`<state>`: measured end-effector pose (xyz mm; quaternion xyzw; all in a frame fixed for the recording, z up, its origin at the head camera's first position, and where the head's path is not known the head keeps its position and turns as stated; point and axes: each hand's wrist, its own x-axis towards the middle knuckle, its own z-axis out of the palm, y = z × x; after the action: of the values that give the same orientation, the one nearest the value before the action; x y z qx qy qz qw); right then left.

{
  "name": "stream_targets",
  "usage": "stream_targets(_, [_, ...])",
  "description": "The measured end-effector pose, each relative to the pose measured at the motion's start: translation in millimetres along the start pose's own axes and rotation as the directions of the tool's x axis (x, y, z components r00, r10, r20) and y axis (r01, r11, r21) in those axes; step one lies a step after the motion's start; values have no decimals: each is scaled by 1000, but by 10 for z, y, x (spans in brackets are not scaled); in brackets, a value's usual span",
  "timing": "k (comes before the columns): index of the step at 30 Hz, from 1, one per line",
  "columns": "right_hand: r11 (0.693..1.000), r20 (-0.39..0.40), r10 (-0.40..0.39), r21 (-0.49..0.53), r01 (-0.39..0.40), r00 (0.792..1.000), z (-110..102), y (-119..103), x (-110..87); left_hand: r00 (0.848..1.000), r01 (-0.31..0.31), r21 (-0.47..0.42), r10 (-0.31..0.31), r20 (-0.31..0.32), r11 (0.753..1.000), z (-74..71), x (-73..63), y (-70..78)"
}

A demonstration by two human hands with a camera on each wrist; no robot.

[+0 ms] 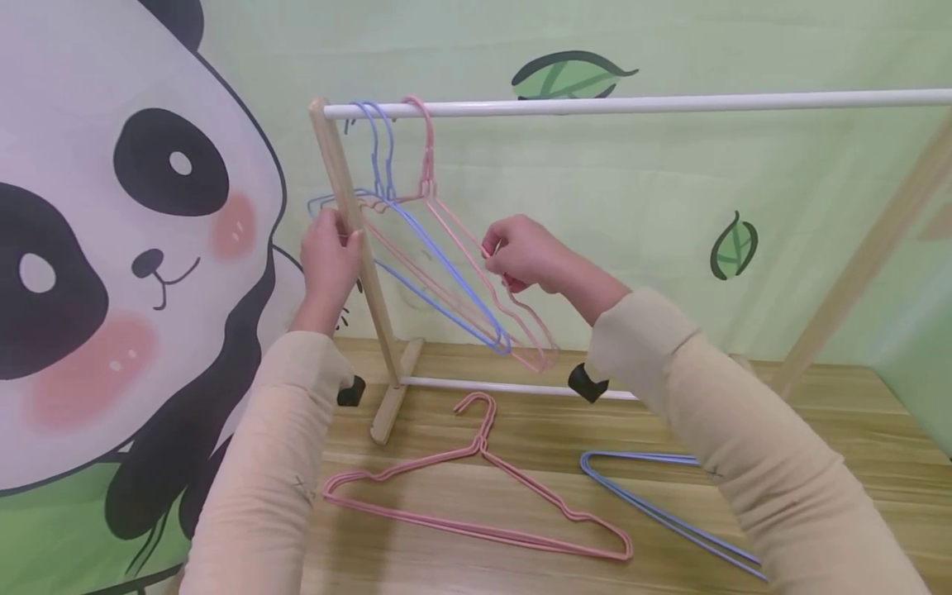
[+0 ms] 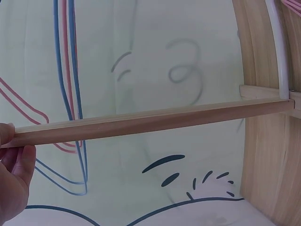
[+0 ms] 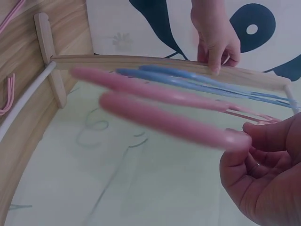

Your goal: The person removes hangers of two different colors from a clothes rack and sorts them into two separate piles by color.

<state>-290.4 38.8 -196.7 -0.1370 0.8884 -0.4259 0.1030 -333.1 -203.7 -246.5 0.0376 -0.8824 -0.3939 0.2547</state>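
My left hand [image 1: 327,260] grips the wooden side post [image 1: 377,306] of a garment rack, with the thumb against the near side. In the left wrist view only the thumb and part of the fingers [image 2: 16,174] show on that post. My right hand [image 1: 524,252] pinches the outer pink hanger [image 3: 164,125] by its sloping wire between thumb and finger. A second pink hanger [image 3: 150,89] hangs close beside it. Between these and the post hang two blue hangers [image 1: 392,157]. All of them hook over the white rail [image 1: 632,105] near its left end.
Below the rack, overlapping pink hangers [image 1: 476,529] lie on the wooden tabletop [image 1: 461,487]. To their right are blue hangers [image 1: 662,504], partly hidden by my right sleeve. A lower white bar [image 1: 476,385] joins the rack's feet. A panda-printed backdrop [image 1: 245,149] stands behind.
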Motion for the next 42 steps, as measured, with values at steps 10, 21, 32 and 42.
stream_targets(10, [1000,-42,-22,-14,21,999,-194,-33,-99,1000,21,6,-21,14,1000,10,4,6])
stream_targets(21, [991,-62,-58,-127,50,996,-569,235,-306,1000,17,9,-17,5,1000,8,2,3])
stream_targets(32, [972,-46,-93,-219,81,995,-897,524,-572,1000,25,15,-25,7,1000,4,6,10])
stream_targets(42, [978,11,-66,-199,66,998,-1098,978,-852,999,30,7,-30,18,1000,1,6,12])
